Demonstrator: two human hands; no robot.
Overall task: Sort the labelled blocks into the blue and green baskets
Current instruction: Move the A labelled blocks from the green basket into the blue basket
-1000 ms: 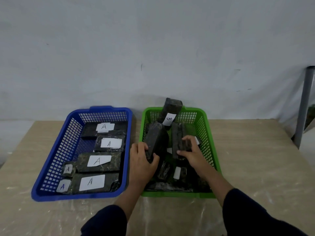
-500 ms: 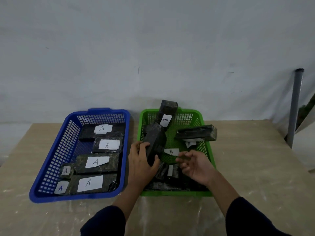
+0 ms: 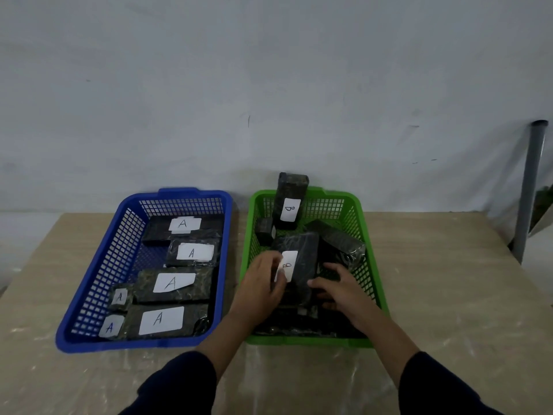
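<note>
The B-labelled block (image 3: 296, 271) lies atop the pile in the green basket (image 3: 372, 265), long axis running away from the person, directly between both hands. Left hand (image 3: 260, 287) fingers curl onto its near-left edge by the label; right hand (image 3: 344, 290) fingers rest relaxed against its near-right side, equally close.

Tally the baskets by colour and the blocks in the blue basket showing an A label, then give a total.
Blue basket: 1
Green basket: 1
Blocks with a visible A label, all in the blue basket: 6
Total: 8
</note>
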